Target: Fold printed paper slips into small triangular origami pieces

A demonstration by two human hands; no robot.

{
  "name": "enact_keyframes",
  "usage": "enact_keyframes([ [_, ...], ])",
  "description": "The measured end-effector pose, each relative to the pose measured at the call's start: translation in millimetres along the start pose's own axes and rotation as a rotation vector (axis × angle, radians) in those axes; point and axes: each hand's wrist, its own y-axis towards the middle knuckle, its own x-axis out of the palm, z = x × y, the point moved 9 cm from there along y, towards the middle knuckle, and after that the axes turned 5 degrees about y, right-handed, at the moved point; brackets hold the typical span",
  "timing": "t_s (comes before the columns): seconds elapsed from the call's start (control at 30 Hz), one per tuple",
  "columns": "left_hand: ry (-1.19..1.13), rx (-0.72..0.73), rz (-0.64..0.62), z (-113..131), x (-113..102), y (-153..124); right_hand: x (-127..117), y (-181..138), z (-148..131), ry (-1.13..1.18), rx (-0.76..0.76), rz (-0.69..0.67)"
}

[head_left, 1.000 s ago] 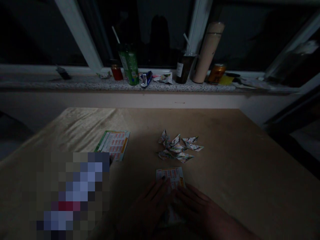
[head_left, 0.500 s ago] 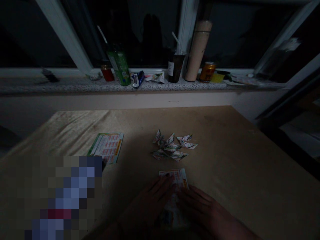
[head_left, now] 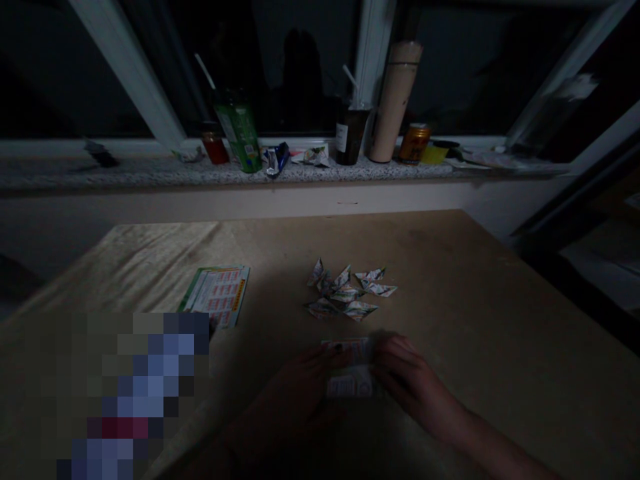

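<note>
A small printed paper [head_left: 350, 377] lies on the brown table [head_left: 475, 320] near its front edge, folded over on itself. My left hand [head_left: 305, 387] rests flat on its left side with fingers stretched out. My right hand [head_left: 407, 377] presses on its right edge, fingers bent over the fold. Just beyond the paper lies a cluster of several small folded paper pieces [head_left: 347, 293]. The scene is dim, so finger detail is hard to read.
A stack of printed sheets [head_left: 216, 295] lies to the left, beside a blurred patch [head_left: 130, 393]. On the stone windowsill [head_left: 150, 170] stand a green bottle [head_left: 239, 133], a dark cup with straw [head_left: 350, 133], a tall tumbler [head_left: 393, 100], cans and wrappers.
The near part of the paper has been folded up, so it now looks shorter. My right hand moved forward onto its right edge. The camera view shifted slightly left.
</note>
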Motion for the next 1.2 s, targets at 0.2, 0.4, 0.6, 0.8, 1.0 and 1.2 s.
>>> enact_keyframes([
  [0.2,-0.137,-0.177,0.079,-13,-5,-4,-2,11,4,-0.062,-0.017,0.057],
  [0.4,0.292,-0.087,0.170,-6,-3,-5,4,18,10,-0.134,-0.033,0.064],
  [0.6,0.671,-0.032,0.288,36,7,-6,6,23,11,-0.139,-0.064,0.057],
  [0.8,0.510,-0.069,0.062,43,27,4,5,29,9,-0.169,-0.099,0.007],
  [1.0,0.384,-0.125,-0.056,32,31,7,3,34,9,-0.127,-0.104,-0.012],
  [1.2,0.276,-0.151,-0.109,26,42,8,-3,30,11,0.010,-0.030,0.038],
])
